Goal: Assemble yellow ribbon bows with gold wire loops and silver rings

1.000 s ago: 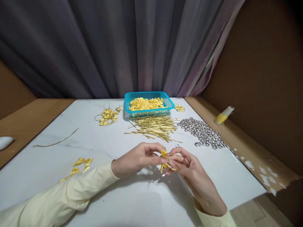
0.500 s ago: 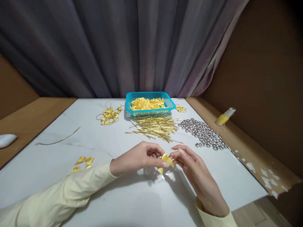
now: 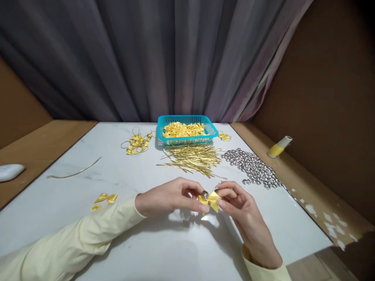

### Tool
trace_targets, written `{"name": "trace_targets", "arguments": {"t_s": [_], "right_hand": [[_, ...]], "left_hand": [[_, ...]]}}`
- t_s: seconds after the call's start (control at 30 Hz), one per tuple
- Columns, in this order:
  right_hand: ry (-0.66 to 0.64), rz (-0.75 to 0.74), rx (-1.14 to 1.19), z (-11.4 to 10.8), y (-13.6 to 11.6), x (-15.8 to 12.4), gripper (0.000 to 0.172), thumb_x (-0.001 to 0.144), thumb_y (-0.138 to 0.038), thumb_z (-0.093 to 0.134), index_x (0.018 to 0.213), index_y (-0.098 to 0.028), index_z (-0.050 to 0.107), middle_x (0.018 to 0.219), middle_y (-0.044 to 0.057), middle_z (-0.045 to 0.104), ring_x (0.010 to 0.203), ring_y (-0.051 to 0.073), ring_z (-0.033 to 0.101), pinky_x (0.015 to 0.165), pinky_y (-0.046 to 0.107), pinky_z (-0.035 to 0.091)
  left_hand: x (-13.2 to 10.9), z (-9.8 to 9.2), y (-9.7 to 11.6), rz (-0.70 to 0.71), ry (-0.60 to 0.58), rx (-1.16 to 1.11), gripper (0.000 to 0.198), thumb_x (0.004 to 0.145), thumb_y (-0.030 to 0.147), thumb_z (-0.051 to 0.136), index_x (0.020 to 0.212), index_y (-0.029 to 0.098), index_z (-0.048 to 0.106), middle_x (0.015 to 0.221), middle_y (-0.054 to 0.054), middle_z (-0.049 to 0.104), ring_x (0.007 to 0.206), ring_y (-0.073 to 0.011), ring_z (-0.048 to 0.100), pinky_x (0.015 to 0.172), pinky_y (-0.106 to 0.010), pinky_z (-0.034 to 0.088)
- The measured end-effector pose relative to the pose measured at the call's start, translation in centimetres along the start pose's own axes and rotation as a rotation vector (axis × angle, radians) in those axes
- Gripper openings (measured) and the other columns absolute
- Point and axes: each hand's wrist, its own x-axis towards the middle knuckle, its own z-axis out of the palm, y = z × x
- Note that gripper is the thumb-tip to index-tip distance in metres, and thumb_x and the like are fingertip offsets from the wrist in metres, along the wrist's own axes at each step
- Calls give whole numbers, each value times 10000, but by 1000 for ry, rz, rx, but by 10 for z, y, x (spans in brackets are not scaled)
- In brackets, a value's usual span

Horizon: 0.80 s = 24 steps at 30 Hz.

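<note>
A yellow satin ribbon bow (image 3: 210,200) is held above the near part of the table, between my two hands. My left hand (image 3: 183,197) pinches its left side between thumb and fingers. At its right loop, the thumb and fingertips of my right hand (image 3: 238,201) are closed on the bow. A small silver bell-like bead (image 3: 205,194) shows just above the bow, by my left fingertips. Any wire behind the bow is hidden by the fingers. Left of my left forearm lie several loose yellow bows (image 3: 111,198).
At the back stands a turquoise basket (image 3: 187,140) of yellow bows. Before it lie gold twist ties (image 3: 196,158), with silver beads (image 3: 254,168) to the right. Looped bows (image 3: 137,144) lie left; a single tie (image 3: 74,172) lies further left. A yellow-wound spool (image 3: 278,147) stands at right.
The bow has turned to face me more, and its gold loop has gone from sight. My right fingers have closed in on its right side. The view has shifted slightly.
</note>
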Motion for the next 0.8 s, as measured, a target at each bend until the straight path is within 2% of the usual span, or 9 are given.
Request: {"name": "trace_targets", "arguments": {"t_s": [0.13, 0.2, 0.3, 0.43, 0.6, 0.67, 0.8], "right_hand": [[49, -226, -155, 3, -2, -7, 135, 726, -177, 663, 850, -227, 647, 826, 39, 649, 849, 188, 579, 776, 317, 449], [41, -352, -241, 6, -6, -12, 161, 756, -141, 623, 865, -253, 661, 844, 50, 660, 929, 215, 553, 818, 361, 434], [-9, -434, -309, 10, -12, -16, 231, 783, -110, 584, 919, -281, 657, 807, 50, 681, 924, 226, 542, 814, 396, 432], [-26, -389, -309, 9, -15, -14, 176, 787, -150, 589, 893, -270, 662, 809, 53, 686, 918, 229, 550, 797, 392, 444], [17, -211, -249, 5, -17, -11, 100, 771, -223, 620, 866, -236, 649, 813, 49, 677, 807, 199, 600, 735, 333, 476], [-6, -138, -221, 5, -21, -11, 113, 776, -249, 615, 885, -230, 639, 835, 46, 673, 782, 186, 610, 724, 312, 480], [-20, -7, -177, 6, -29, -12, 160, 781, -313, 603, 910, -223, 633, 899, 45, 658, 866, 188, 594, 755, 285, 467]], "left_hand": [[-12, 6, 12, 297, 244, 331, 99, 772, 252, 589, 833, 182, 624, 912, -34, 567, 860, -158, 522, 808, -288, 398], [-22, 10, 21, 448, 296, 542, 125, 807, 204, 536, 864, 197, 647, 967, -63, 577, 948, -189, 500, 873, -321, 369], [-34, 12, 30, 561, 258, 744, 225, 820, 149, 509, 983, 230, 640, 950, -61, 634, 1061, -224, 448, 946, -362, 307], [-35, 9, 31, 482, 194, 647, 195, 831, 192, 528, 983, 208, 649, 862, -43, 664, 1029, -198, 490, 905, -304, 367], [-26, 6, 30, 325, 131, 379, 175, 830, 259, 534, 905, 192, 677, 900, -37, 654, 914, -164, 560, 805, -251, 435], [-24, 8, 29, 261, 160, 299, 182, 834, 270, 523, 858, 188, 684, 888, -29, 654, 858, -152, 576, 793, -251, 439], [-23, 14, 27, 166, 294, 218, 185, 816, 286, 540, 825, 184, 695, 891, -33, 657, 839, -164, 581, 794, -274, 441]]}}
